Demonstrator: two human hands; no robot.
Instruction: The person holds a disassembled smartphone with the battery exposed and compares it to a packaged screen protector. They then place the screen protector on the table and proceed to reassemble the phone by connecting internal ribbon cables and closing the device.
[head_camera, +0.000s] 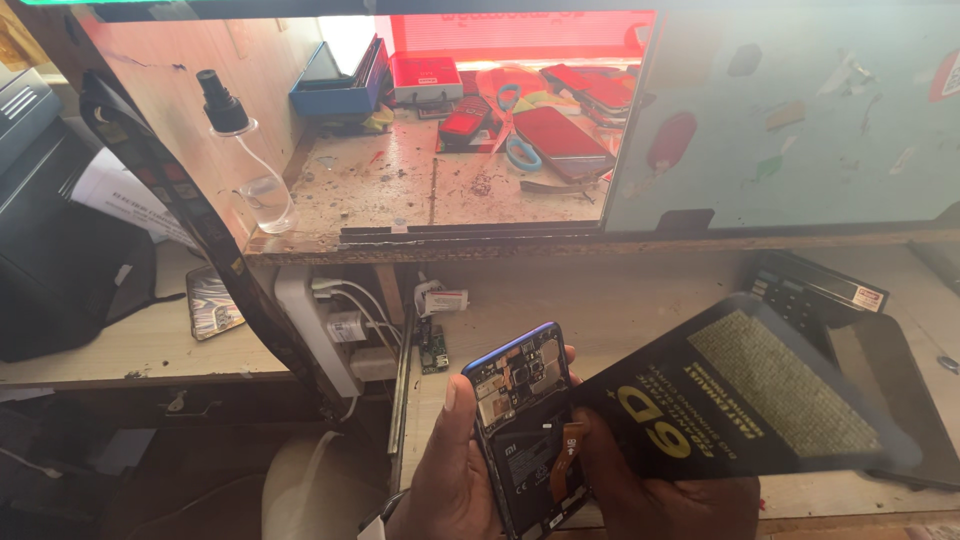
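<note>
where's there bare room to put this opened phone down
Bare wood lies on the lower shelf between the small circuit board and the black calculator. The upper shelf is open beside the spray bottle; its back is crowded with phones and boxes.

Glossy black card packet (740, 400) — worn, rough wooden shelf (400, 185) above.

Worn wooden shelf (600, 243), cluttered bench (620, 300), red-tinted light.

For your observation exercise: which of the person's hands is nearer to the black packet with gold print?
Right. The right hand grips the black packet at its lower left edge. The left hand sits further left, holding the opened phone.
</note>
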